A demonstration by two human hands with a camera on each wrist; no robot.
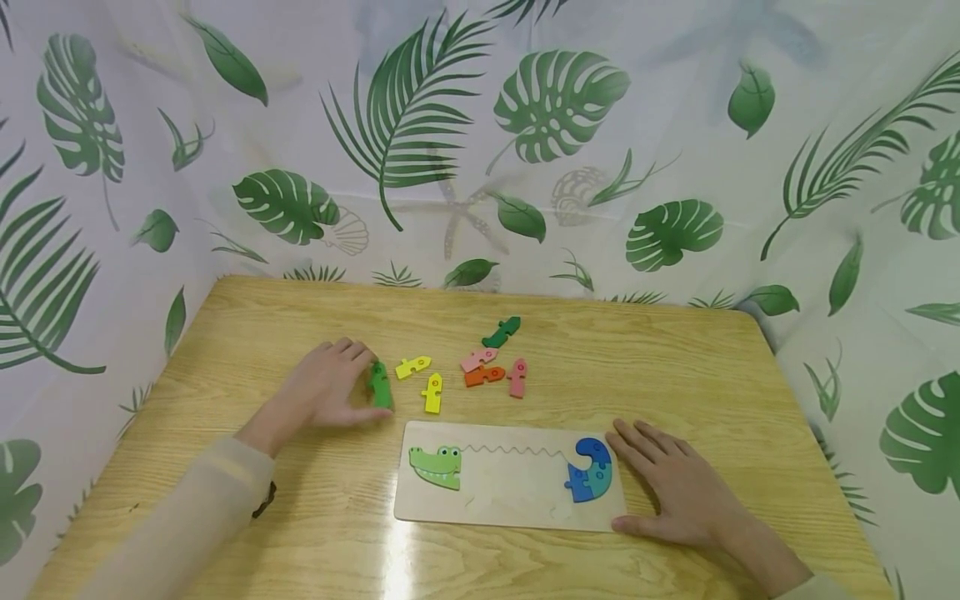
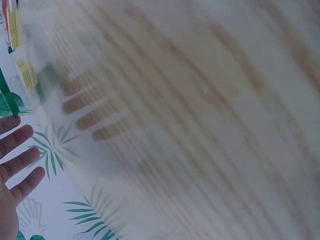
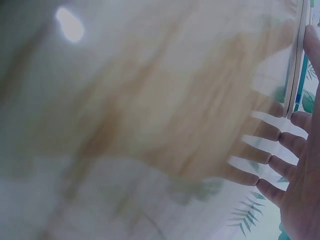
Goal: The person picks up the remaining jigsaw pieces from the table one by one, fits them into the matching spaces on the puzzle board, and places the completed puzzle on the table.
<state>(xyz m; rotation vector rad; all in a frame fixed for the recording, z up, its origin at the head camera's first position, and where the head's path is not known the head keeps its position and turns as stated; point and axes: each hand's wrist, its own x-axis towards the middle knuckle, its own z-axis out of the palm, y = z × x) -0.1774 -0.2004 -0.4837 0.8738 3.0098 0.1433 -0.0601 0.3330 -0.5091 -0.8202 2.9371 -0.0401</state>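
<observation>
My left hand [image 1: 333, 385] pinches a green puzzle piece [image 1: 381, 386] between thumb and index finger, left of the board. In the left wrist view that green piece [image 2: 7, 92] meets the index fingertip, and the other fingers are spread. A pale wooden puzzle board [image 1: 510, 508] lies in front. On it sit a green crocodile head [image 1: 437, 467] at the left and a curled tail of blue and teal pieces [image 1: 597, 475] at the right. My right hand [image 1: 686, 492] rests along the board's right edge, its fingers extended. The right wrist view shows its fingertips at the board's edge [image 3: 292, 65].
Behind the board lie loose pieces: two yellow ones [image 1: 432, 393], a light pink one [image 1: 478, 359], an orange one [image 1: 484, 377], a darker pink one [image 1: 517, 378] and a dark green one [image 1: 502, 332]. A leaf-patterned cloth [image 1: 570, 183] hangs behind the wooden table [image 1: 675, 358].
</observation>
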